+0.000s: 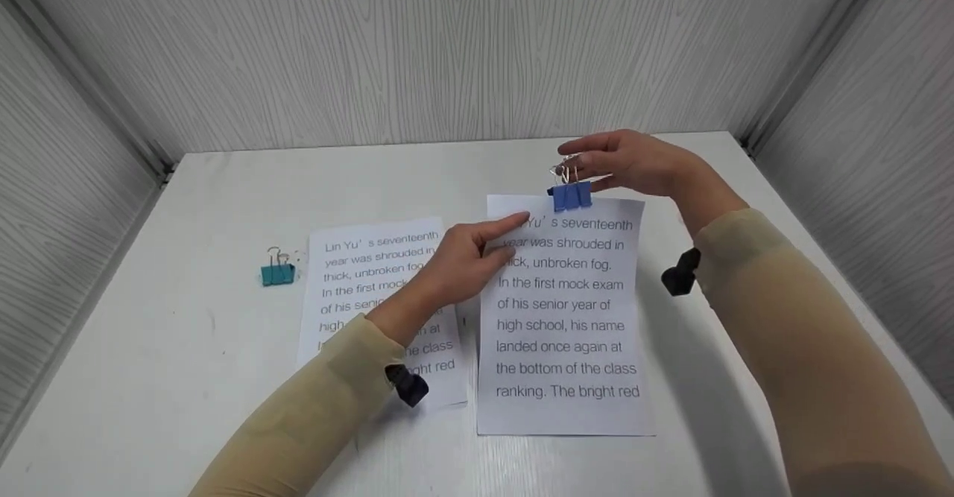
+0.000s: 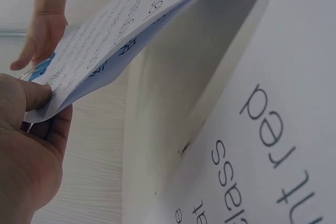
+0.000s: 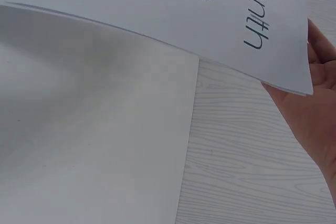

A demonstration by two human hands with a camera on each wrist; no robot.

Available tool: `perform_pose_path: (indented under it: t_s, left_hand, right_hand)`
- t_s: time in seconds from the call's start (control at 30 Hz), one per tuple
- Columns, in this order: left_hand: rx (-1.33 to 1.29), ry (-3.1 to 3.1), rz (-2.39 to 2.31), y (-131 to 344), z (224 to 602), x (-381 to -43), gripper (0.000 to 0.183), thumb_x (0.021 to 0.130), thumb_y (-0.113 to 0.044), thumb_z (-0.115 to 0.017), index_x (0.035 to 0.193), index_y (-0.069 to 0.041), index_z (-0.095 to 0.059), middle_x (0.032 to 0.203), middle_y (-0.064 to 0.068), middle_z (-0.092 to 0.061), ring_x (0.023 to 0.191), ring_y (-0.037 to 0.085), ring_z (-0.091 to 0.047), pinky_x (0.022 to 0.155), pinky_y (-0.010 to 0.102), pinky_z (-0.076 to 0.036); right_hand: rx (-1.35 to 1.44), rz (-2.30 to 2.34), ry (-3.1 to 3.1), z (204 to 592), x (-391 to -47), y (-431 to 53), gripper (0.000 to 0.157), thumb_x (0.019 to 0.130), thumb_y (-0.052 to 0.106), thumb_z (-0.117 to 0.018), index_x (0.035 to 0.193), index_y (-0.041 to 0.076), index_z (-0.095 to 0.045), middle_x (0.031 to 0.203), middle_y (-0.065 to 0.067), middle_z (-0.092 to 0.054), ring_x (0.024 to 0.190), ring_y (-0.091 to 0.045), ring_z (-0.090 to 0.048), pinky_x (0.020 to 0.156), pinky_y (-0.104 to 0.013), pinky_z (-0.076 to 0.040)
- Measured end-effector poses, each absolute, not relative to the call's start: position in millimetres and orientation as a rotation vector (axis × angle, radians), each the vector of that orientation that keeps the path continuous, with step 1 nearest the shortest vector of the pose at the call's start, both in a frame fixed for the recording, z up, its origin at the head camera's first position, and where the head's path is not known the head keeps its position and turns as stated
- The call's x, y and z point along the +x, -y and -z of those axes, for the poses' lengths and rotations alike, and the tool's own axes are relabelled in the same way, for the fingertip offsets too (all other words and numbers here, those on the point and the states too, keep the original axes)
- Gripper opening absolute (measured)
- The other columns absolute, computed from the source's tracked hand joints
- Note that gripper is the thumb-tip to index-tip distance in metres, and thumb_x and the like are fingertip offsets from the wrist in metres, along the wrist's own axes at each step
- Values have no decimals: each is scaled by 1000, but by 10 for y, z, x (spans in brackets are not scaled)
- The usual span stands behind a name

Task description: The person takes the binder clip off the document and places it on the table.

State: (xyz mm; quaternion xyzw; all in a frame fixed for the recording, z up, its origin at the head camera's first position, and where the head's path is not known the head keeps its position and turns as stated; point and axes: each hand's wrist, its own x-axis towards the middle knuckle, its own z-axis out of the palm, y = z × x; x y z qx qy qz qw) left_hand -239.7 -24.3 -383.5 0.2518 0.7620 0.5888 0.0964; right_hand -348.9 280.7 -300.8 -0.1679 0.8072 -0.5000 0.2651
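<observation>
My left hand (image 1: 466, 262) pinches the upper left edge of a printed sheaf of paper (image 1: 563, 333), thumb over the print and other fingers beneath, as the left wrist view (image 2: 31, 150) also shows. The sheaf's top is raised and tilted. On its top edge sits a blue binder clip (image 1: 572, 196), its wire handles pointing up. My right hand (image 1: 633, 162) holds the clip by these handles, with fingers on both sides of them. In the right wrist view that hand (image 3: 310, 114) is partly hidden behind the paper.
A second printed sheaf (image 1: 373, 258) lies on the white table (image 1: 201, 378) to the left, partly under my left forearm. Beyond it stands a teal binder clip (image 1: 278, 273) with raised handles. Wood-grained panels (image 1: 447, 50) enclose the table at the back and sides.
</observation>
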Motion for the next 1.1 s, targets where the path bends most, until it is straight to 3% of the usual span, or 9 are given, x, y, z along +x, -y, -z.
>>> perform_pose_path:
  t_s: [0.33, 0.77, 0.93, 1.1]
  left_hand:
    - [743, -2225, -1770, 216, 3865, -2393, 53, 104, -5, -66, 151, -30, -60, 128, -5, -75, 94, 17, -78, 81, 31, -61]
    - [724, -2234, -1759, 270, 3950, -2417, 54, 105, -6, -64, 154, -29, -57, 129, -5, -75, 98, 16, -77, 82, 30, -59]
    - [700, -2244, -1767, 291, 3992, -2439, 54, 105, -6, -65, 154, -28, -57, 126, -4, -76, 94, 18, -78, 78, 29, -58]
    - [656, -2255, -1765, 292, 4018, -2455, 54, 105, -7, -65, 154, -30, -58, 124, -3, -77, 91, 19, -78, 75, 29, -58]
  right_hand:
    - [-414, 1309, -2178, 3016, -3457, -2746, 45, 109, 35, -62, 145, 8, -65, 142, -12, -67, 129, -28, -65, 116, -46, -46]
    - [-454, 1350, -2212, 3080, -3442, -2660, 49, 107, 31, -66, 149, 5, -60, 141, -14, -67, 130, -25, -64, 117, -45, -45]
    - [-476, 1306, -2290, 3105, -3437, -2625, 51, 106, 33, -68, 149, 8, -60, 141, -8, -68, 130, -22, -64, 117, -44, -45]
    - [-480, 1382, -2285, 3123, -3432, -2617, 47, 106, 28, -69, 147, 6, -62, 140, -10, -68, 129, -23, -64, 117, -41, -45]
